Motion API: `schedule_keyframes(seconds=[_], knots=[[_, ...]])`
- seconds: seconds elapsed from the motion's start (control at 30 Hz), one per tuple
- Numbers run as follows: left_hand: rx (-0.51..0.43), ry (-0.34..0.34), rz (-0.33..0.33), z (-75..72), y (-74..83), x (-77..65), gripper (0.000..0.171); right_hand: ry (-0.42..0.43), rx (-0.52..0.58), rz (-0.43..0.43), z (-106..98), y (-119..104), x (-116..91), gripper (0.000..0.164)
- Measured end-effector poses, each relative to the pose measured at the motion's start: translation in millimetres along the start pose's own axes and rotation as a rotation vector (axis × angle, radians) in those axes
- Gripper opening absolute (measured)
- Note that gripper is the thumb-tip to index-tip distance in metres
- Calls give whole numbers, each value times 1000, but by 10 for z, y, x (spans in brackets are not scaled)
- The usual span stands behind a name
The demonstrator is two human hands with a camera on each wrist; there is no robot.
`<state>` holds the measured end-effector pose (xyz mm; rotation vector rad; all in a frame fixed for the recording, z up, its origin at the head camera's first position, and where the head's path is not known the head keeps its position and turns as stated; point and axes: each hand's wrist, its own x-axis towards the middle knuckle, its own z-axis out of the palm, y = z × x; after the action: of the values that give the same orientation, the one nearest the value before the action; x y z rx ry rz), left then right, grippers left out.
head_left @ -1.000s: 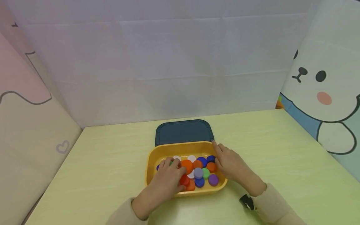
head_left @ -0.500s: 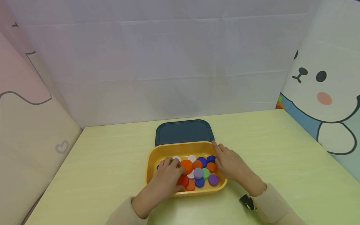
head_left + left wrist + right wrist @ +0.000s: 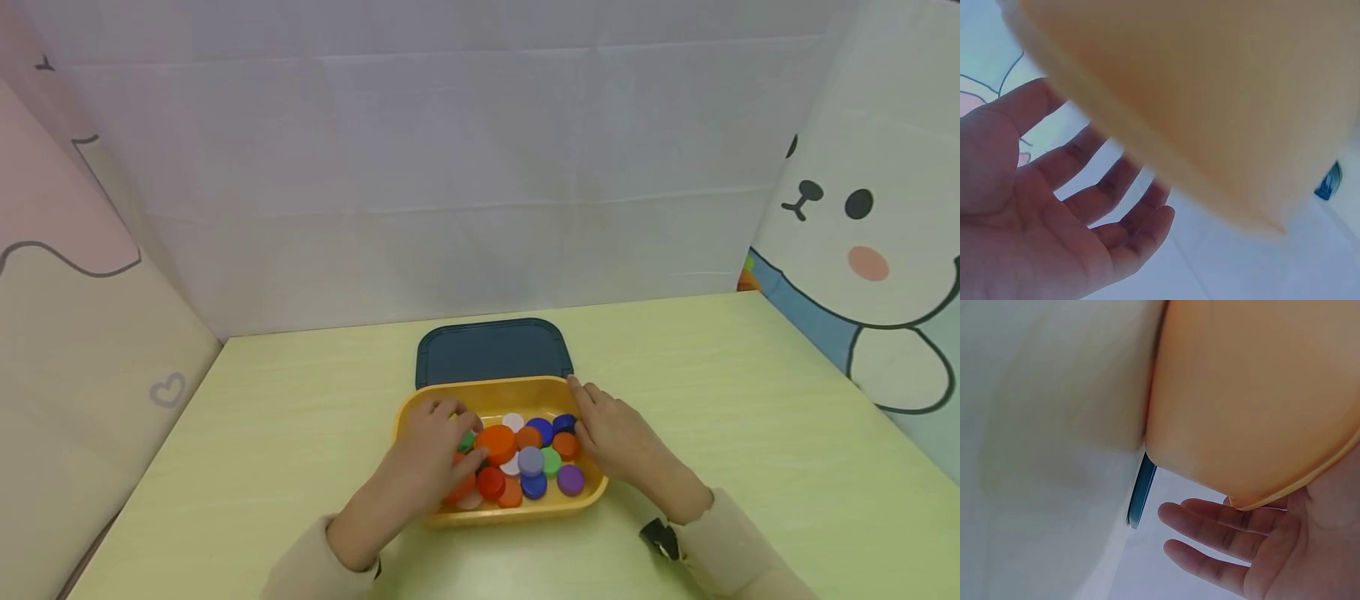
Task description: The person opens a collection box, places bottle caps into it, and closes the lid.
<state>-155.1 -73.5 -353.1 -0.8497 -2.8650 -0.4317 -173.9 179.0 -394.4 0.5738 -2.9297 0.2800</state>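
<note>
A yellow plastic box [image 3: 525, 387] stands on the table, holding several round plastic caps in orange, red, blue, white, green and purple. My left hand [image 3: 431, 442] is over the box's left part, its fingers loosely bent and spread above the caps. Near its thumb lie a large orange cap [image 3: 496, 444] and a red cap [image 3: 491, 483]. In the left wrist view the palm shows bare beside the box's rim. My right hand [image 3: 618, 433] holds the box's right rim, thumb inside and fingers along the outer side. The left end of the box is partly hidden behind my left hand.
A dark blue lid [image 3: 495, 352] lies flat right behind the box. A pale yellow-green table [image 3: 750, 400] spreads around it. White cloth [image 3: 480, 167] hangs at the back, with printed cartoon panels at both sides. A black strap [image 3: 660, 539] shows at the right cuff.
My left hand has lifted slightly and shifted left, its thumb parting from the red caps and uncovering more of them. The right hand stays on the rim.
</note>
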Motion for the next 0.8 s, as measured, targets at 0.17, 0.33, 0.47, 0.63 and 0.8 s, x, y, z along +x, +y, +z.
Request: schedule_keyframes(seconds=[0.17, 0.33, 0.47, 0.63, 0.8], knots=[[14, 73, -65, -133, -119, 70, 21, -8, 1, 5, -6, -5, -1, 53], [10, 113, -136, -223, -341, 199, 25, -16, 0, 13, -12, -6, -3, 53], [-10, 128, -183, -239, -561, 337, 27, -18, 2, 16, -13, -7, -1, 53], [-55, 101, -255, -163, -852, 524, 35, -18, 4, 17, -14, -9, -1, 53], [-98, 62, -331, -16, -1132, 688, 41, -19, 8, 17, -11, -11, -1, 52]])
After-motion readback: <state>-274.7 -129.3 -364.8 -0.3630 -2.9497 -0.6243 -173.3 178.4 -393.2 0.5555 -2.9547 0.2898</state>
